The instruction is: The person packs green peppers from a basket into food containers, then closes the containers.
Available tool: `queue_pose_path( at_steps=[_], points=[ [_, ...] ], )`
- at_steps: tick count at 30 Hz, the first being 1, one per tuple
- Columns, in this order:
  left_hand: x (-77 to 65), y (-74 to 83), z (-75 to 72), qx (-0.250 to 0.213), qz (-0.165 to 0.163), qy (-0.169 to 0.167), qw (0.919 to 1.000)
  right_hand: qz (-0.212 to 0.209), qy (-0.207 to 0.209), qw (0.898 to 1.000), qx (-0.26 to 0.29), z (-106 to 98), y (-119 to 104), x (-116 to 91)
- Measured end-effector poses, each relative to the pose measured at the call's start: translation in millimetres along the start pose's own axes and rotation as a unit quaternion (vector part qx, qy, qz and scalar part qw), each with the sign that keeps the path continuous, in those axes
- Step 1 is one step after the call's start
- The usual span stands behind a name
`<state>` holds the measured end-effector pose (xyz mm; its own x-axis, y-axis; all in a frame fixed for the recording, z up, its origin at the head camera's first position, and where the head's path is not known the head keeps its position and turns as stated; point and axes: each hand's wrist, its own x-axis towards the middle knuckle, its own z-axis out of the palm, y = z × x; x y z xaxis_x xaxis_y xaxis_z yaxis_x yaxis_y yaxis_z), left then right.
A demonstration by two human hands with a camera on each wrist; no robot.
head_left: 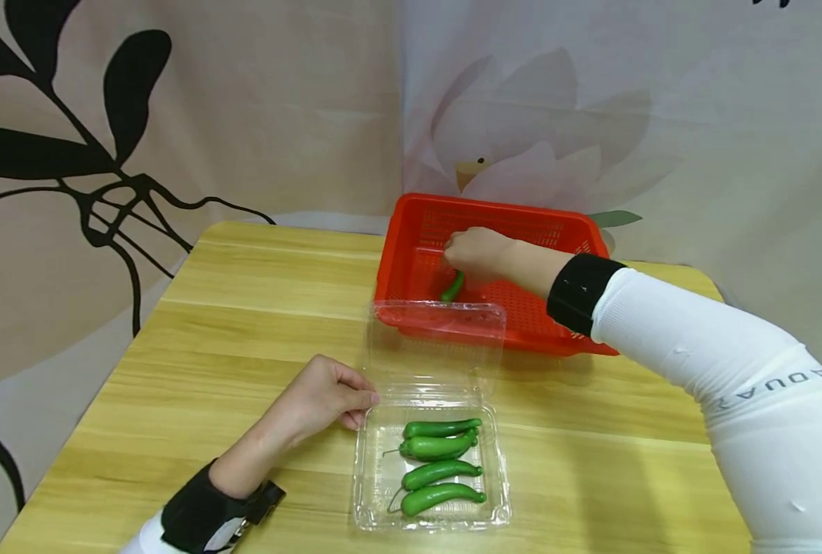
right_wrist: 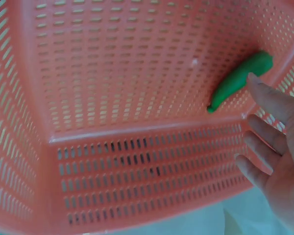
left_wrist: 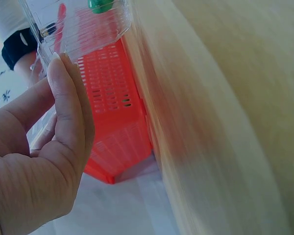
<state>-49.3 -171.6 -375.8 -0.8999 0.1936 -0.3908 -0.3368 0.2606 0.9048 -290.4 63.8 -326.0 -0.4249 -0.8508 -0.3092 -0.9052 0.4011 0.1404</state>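
Observation:
A clear plastic clamshell box (head_left: 364, 492) stands with its lid (head_left: 435, 358) raised toward the basket. Several green chili peppers (head_left: 442, 471) lie side by side in its base. At the box's left side, near the hinge, my left hand (head_left: 328, 396) pinches the edge between thumb and fingers, as the left wrist view also shows. My right hand (head_left: 483, 252) reaches down into a red basket (head_left: 411, 204). One green chili pepper (right_wrist: 240, 81) lies on the basket's floor; the thumb tip overlaps it in the right wrist view, while the other fingers are spread apart and hold nothing.
The basket has slotted walls and stands at the back of a wooden table (head_left: 245, 308), against a printed cloth backdrop (head_left: 300, 100). The box's lid overlaps the basket's front rim in the head view. Black straps (head_left: 584, 292) circle both wrists.

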Motion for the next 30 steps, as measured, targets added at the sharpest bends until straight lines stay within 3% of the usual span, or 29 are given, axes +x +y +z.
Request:
queue_pose_path(
  at_steps=[9,19,30],
  points=[
    [0.1,0.1,-0.6,0.0,-0.002,0.003,1.0,-0.014,-0.022,1.0,-0.003,15,-9,16],
    [0.1,-1.4,-2.0,0.002,-0.004,0.009,1.0,-0.012,-0.036,0.999,-0.005,31,-5,26],
    [0.7,-2.0,-3.6,-0.004,-0.002,0.006,1.0,-0.004,-0.021,0.999,0.025,18,1,23]
  ],
)
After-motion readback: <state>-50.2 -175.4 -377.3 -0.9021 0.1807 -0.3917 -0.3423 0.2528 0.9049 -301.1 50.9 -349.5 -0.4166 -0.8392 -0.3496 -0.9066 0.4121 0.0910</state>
